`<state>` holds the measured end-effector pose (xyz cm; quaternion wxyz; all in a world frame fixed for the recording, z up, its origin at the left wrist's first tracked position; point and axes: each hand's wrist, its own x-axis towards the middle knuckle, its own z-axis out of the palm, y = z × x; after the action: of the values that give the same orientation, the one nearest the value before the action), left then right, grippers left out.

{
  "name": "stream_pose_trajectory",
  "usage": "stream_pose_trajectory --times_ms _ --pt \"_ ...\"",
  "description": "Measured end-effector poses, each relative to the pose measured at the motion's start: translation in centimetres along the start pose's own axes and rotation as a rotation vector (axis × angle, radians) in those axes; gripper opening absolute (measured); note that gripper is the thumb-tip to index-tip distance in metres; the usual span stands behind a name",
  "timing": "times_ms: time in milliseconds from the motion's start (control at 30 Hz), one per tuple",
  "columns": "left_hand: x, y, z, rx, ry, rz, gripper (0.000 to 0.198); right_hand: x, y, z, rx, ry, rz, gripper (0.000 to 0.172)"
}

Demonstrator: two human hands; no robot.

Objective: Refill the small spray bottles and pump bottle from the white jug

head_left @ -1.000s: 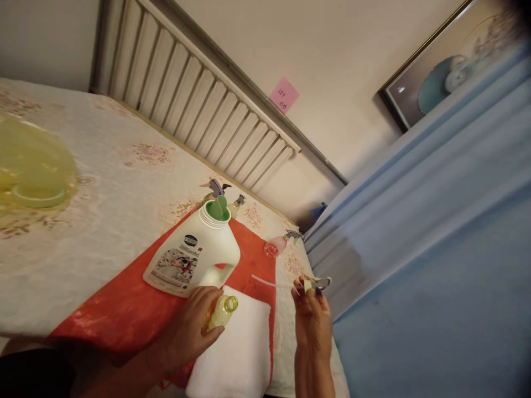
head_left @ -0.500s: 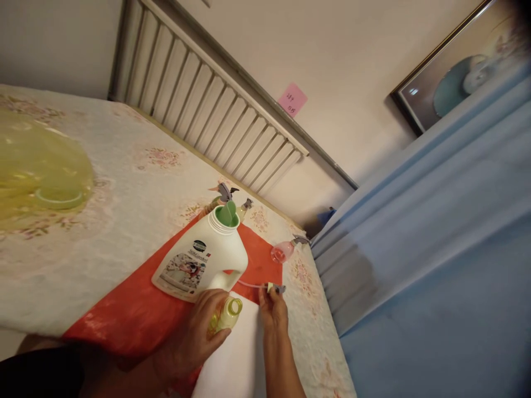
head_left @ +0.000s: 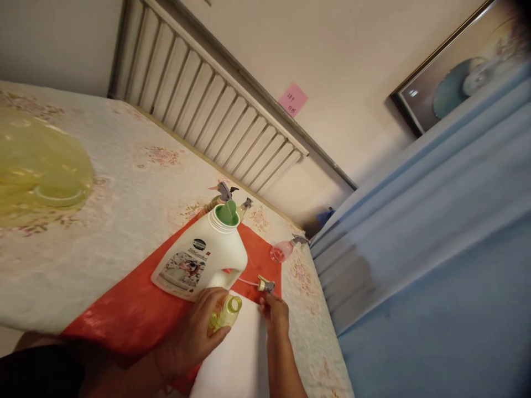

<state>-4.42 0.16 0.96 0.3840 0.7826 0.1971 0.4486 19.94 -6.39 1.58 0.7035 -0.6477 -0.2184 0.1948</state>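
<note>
Small yellow bottle (head_left: 226, 313) in our left hand (head_left: 194, 331), spray head (head_left: 265, 285) in our right hand (head_left: 276, 313)

We hold the small yellow bottle low in the frame, over the edge where the red cloth (head_left: 133, 312) meets the white towel (head_left: 236, 362). Our left fingers are curled tight around its body, and its open neck points toward 1 o'clock. At 2 o'clock from the bottle, just beside it, our right fingertips are closed in a pinch on the base of the spray head. Its thin clear tube (head_left: 245, 282) runs toward 9 o'clock and ends near the handle of the white detergent jug (head_left: 199, 260).

That jug lies tilted on the red cloth at 11 o'clock from the bottle, touching our left knuckles, with a green spout (head_left: 228, 213) in its uncapped mouth. Behind the jug, at 12 o'clock, we see 2 trigger bottles (head_left: 226, 192), partly hidden. 1 pink spray bottle (head_left: 283, 250) lies on its side at 1 o'clock from our right hand, at the far corner of the cloth.

The floral cover (head_left: 124, 171) spreads under everything. A translucent yellow basin (head_left: 39, 171) sits well apart at 9 o'clock. A radiator (head_left: 215, 105) lines the wall at 12 o'clock, with a pink sticky note (head_left: 292, 99) above it. Blue curtain (head_left: 435, 249) fills the 3 o'clock side, below a framed picture (head_left: 456, 77).
</note>
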Motion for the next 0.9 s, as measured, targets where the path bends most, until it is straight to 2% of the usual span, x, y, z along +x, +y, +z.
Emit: stream_pose_trajectory --times_ms 133,233,300,367,467,533,633,733,900 --pt "0.0 -0.1 0.1 0.012 0.009 -0.007 0.052 -1.1 -1.1 -0.2 -0.044 0.111 -0.005 0.023" --pt "0.0 0.2 0.0 0.012 -0.001 -0.011 0.053 -2.0 -3.0 1.3 -0.073 0.038 -0.023 0.027" --pt "0.1 0.4 -0.2 0.005 -0.005 -0.007 0.052 -2.6 -4.6 3.2 -0.093 -0.099 -0.035 0.041" --pt "0.3 0.7 -0.4 -0.007 -0.012 0.000 0.051 -3.2 -6.1 5.4 -0.117 -0.342 -0.084 0.048" --pt "0.5 1.1 -0.7 -0.030 -0.027 -0.002 0.050 -3.7 -7.4 8.5 -0.099 -0.636 -0.072 0.043" --pt "0.5 1.3 -0.8 -0.049 -0.032 -0.013 0.051 -3.6 -7.5 10.2 -0.085 -0.730 -0.038 0.035" --pt "0.5 1.7 -1.2 -0.077 -0.046 -0.030 0.053 -3.1 -7.1 12.0 -0.062 -0.755 0.003 0.030" --pt "0.5 2.0 -1.6 -0.096 -0.071 -0.056 0.052 -2.6 -7.0 13.3 -0.038 -0.773 0.024 0.037" --pt "0.4 1.9 -1.8 -0.120 -0.070 -0.062 0.056 -2.7 -8.0 15.5 0.022 -0.756 0.065 0.033"
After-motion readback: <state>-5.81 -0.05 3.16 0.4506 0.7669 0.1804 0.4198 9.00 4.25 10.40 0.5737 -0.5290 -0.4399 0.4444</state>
